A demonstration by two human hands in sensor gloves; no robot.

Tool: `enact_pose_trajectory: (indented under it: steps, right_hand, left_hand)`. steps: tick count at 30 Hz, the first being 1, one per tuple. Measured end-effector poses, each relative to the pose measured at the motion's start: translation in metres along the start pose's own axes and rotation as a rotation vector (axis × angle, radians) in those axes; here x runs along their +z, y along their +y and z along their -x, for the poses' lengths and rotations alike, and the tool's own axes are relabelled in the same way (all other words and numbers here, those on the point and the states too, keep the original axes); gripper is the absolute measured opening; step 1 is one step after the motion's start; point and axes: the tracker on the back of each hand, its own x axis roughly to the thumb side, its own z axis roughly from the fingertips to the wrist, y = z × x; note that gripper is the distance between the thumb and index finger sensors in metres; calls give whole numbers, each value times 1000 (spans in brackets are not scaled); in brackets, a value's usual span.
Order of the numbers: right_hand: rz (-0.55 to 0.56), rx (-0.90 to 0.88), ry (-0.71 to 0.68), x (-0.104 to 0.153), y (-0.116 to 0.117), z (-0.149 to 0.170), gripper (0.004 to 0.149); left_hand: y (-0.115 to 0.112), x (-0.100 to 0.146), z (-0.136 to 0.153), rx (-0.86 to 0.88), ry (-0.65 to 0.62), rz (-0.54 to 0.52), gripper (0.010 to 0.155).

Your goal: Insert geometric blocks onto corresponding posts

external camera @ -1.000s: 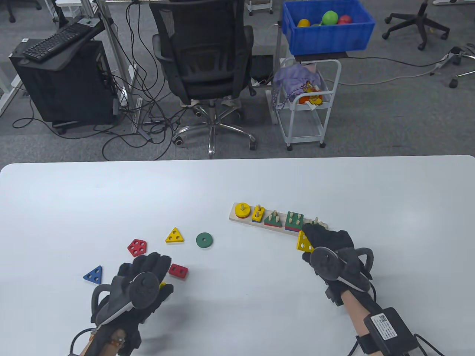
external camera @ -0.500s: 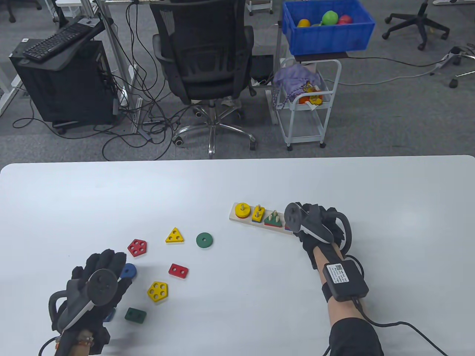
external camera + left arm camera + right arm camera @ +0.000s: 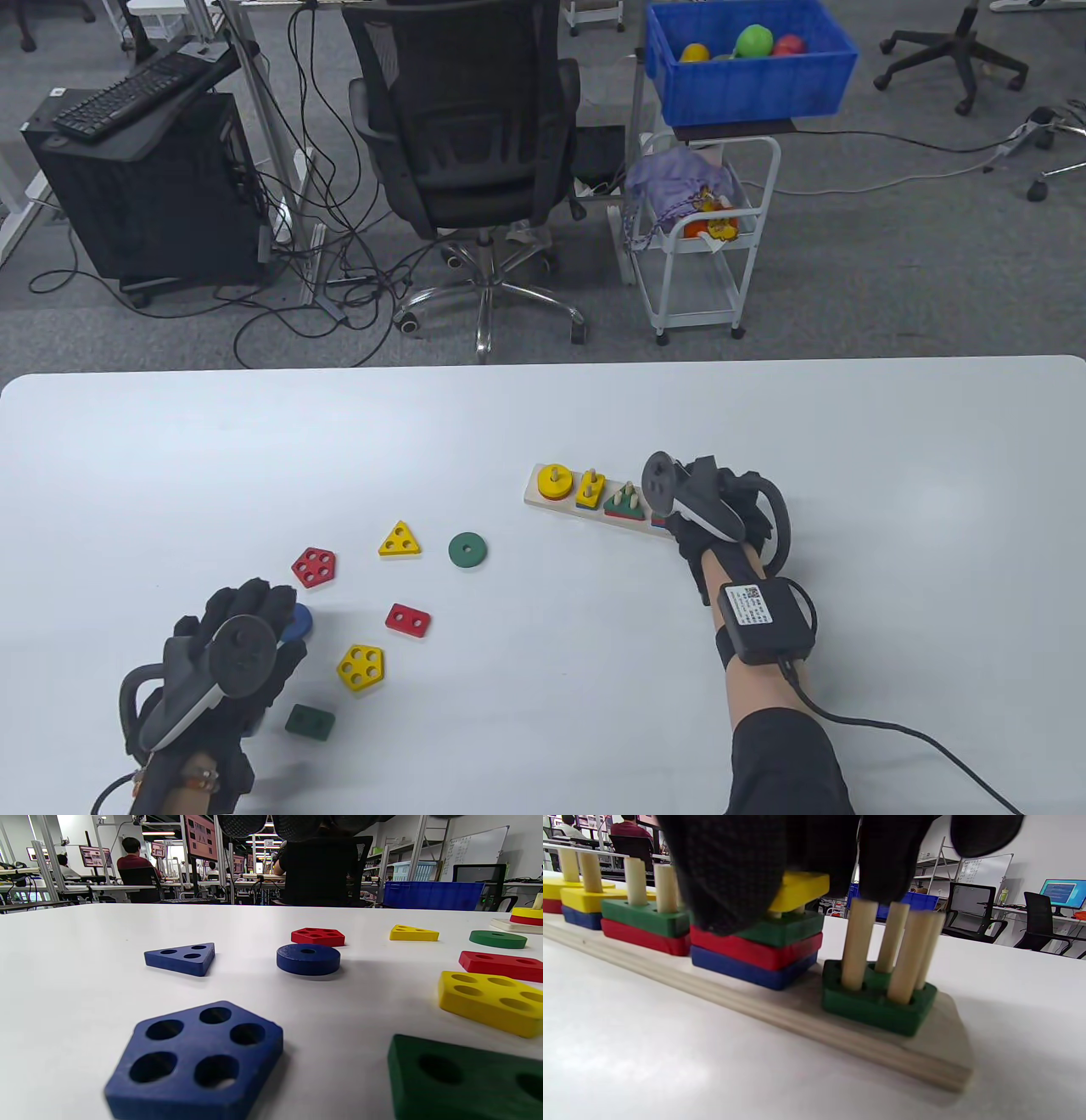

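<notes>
Yellow square block (image 3: 797, 889) sits low on its posts, held in the right grip (image 3: 814, 870); left unclear.

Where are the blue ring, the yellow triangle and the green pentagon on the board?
blue ring (image 3: 308, 959), left wrist view, front side wall.
yellow triangle (image 3: 399, 540), table view, top face.
green pentagon (image 3: 878, 1007), right wrist view, front side face.

black office chair (image 3: 462, 127), blue bin (image 3: 747, 64), white cart (image 3: 700, 229), keyboard (image 3: 140, 85)

The right hand (image 3: 708, 509) hides the pegboard's (image 3: 543, 501) right end; its grip stays unclear.
</notes>
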Motion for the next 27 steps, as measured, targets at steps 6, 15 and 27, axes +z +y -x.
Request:
enact_pose_trajectory:
  steps: [6, 15, 27]
  right_hand:
    - [56, -57, -55, 21, -10, 9, 71]
    - [108, -195, -239, 111, -9, 24, 67]
    - [67, -197, -380, 157, 10, 6, 66]
  left_hand:
    - [-1, 0, -2, -11, -3, 11, 67]
    - [-6, -2, -6, -1, -26, 26, 67]
    - [-18, -19, -56, 25, -130, 161, 72]
